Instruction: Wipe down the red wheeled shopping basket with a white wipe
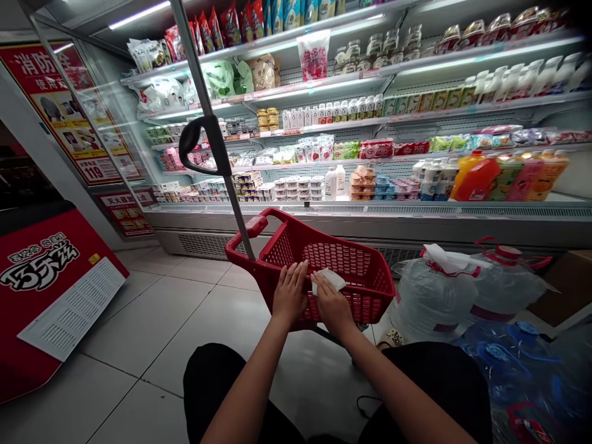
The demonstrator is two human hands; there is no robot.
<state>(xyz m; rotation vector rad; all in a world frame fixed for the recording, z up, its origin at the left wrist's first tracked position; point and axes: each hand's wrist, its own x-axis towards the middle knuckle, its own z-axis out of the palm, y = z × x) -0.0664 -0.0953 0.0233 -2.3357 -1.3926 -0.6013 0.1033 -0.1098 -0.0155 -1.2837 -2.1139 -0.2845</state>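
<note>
A red plastic shopping cart (342, 250) with perforated basket walls stands in front of my knees. My left hand (290, 293) lies on its near rim, fingers stretched out and pointing away from me. Just to the right, my right hand (332, 302) presses a white tissue (333, 280) against the same near side of the basket. The tissue shows between and beyond the fingers; the palm's underside is hidden. To the left of both hands is the cart's red handle (254, 227).
A refrigerated display case (296, 209) with dairy and drinks spans the back. Its grey door-frame bar (198, 74) with a black handle (210, 145) crosses in front. Wrapped water jugs (435, 296) and blue bottles (504, 364) stand right; a red freezer (60, 296) stands left.
</note>
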